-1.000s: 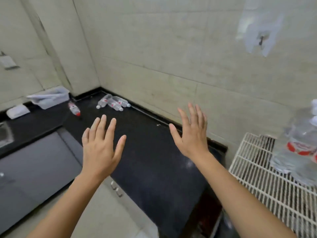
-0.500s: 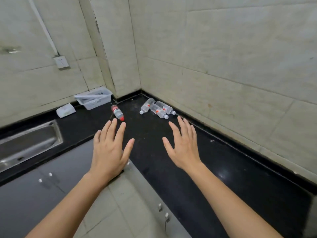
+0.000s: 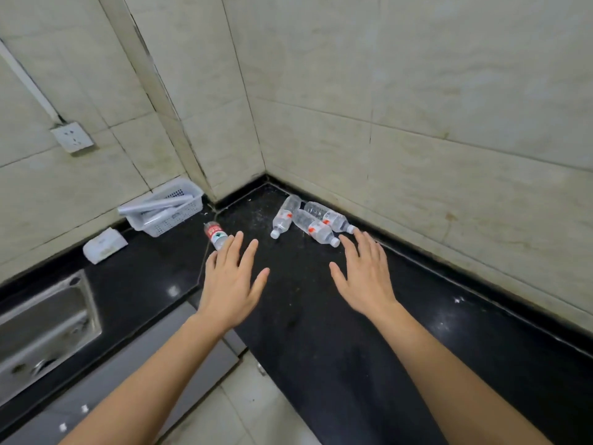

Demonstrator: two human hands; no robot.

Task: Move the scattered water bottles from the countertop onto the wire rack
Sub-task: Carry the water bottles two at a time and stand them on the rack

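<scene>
— What is sitting along the left side?

— One steel sink (image 3: 48, 332) is lying sunk into the black countertop (image 3: 321, 332). One wall socket (image 3: 72, 136) is hanging on the tiles above it. One white packet (image 3: 104, 245) is lying beside one white basket (image 3: 167, 210), which is holding a few pale rolls.

— How many bottles are you counting?

— Four, all lying on their sides on the countertop near the corner. One red-labelled bottle (image 3: 215, 236) is lying alone, just right of the basket. The left hand (image 3: 229, 284) is hovering flat over it, fingers straight and spread, gripping nothing. Its fingertips are covering the bottle's near end, and I cannot tell whether they are touching it.

— And the other three?

— They are bunching together by the back wall: the leftmost clear bottle (image 3: 284, 216), the middle clear bottle (image 3: 316, 231) and the rightmost clear bottle (image 3: 329, 216), caps pointing towards the person. The right hand (image 3: 365, 277) is hovering flat too, fingers straight and slightly apart, holding nothing. Its fingertips are lying just beside the caps of the middle and rightmost clear bottles, and contact there is not showing clearly either.
</scene>
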